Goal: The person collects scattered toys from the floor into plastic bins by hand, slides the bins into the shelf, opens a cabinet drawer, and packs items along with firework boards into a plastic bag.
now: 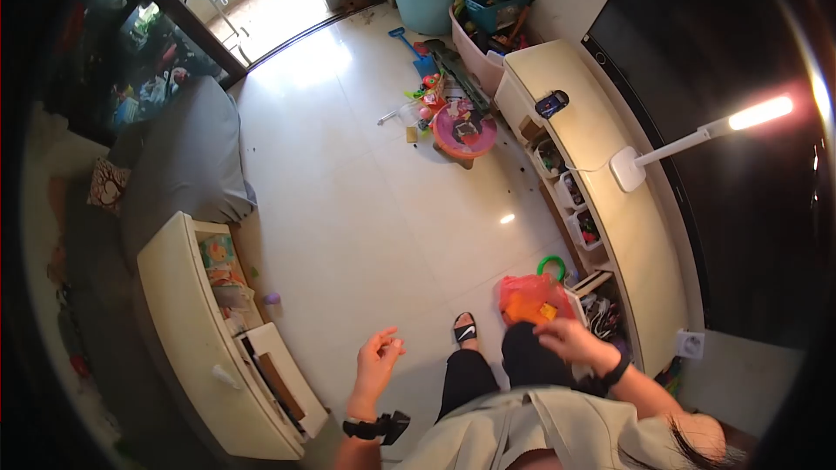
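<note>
My left hand [380, 360] is held over the tiled floor, fingers loosely curled and apart, with nothing in it. My right hand [570, 341] is above my knee, beside a red plastic bag [520, 290] with something orange and yellow in it; its fingers are partly bent, and whether they hold anything is too small to tell. A green ring [551, 266] lies just behind the bag. Close by, an open compartment of the long cabinet [601, 315] holds dark and white items.
A white lamp [629, 169] and a toy car [552, 104] stand on the cabinet along the right. Toys surround a pink stool [464, 132] on the floor, near blue and pink tubs [433, 2]. A low cream table [187, 296] and a grey sofa [187, 157] are at left.
</note>
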`<state>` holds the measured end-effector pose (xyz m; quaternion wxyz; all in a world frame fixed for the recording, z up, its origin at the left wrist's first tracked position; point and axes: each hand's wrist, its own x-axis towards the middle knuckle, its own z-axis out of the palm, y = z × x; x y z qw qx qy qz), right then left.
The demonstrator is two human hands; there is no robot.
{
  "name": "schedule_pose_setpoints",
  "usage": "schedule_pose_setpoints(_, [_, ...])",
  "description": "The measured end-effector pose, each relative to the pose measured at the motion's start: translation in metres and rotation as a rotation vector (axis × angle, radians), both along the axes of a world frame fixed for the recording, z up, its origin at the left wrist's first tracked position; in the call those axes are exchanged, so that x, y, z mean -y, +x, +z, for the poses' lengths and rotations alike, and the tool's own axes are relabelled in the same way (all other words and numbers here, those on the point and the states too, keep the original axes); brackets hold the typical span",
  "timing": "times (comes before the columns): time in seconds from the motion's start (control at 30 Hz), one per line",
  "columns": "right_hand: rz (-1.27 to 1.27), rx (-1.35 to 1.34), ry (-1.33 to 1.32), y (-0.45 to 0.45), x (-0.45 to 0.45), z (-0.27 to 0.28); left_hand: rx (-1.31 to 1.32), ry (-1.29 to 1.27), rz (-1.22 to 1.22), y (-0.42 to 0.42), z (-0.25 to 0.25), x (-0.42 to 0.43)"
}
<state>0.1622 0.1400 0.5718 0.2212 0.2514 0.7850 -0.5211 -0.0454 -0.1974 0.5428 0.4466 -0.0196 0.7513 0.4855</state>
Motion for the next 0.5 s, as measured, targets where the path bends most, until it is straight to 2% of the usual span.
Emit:
schedule_pose_setpoints(0.07, [-0.02, -0.103, 0.038, -0.04, -0.005, 0.007, 0.008, 0.133, 0.17, -0.021, 0.013, -0.013])
schedule_pose_setpoints(0.2, [0.016, -0.215, 0.09, -0.125, -0.023, 0.037, -0.011, 0.227, 0.121, -0.081, 0.05, -0.066])
schedule_pose_setpoints(0.27, [-0.009, -0.213, 0.116, -0.162, -0.034, 0.036, -0.115, 0.279, -0.104, -0.116, 0.061, -0.088])
schedule_pose_setpoints(0.3, [-0.014, -0.256, 0.088, -0.181, -0.042, 0.027, -0.132, 0.276, -0.108, -0.135, 0.064, -0.096])
schedule_pose_setpoints(0.37, [-0.012, -0.28, 0.098, -0.228, -0.056, 0.014, -0.186, 0.229, -0.286, -0.181, 0.073, -0.107])
schedule_pose_setpoints(0.5, [-0.104, -0.411, 0.127, -0.335, -0.071, 0.01, -0.209, 0.174, -0.303, -0.275, 0.068, -0.101])
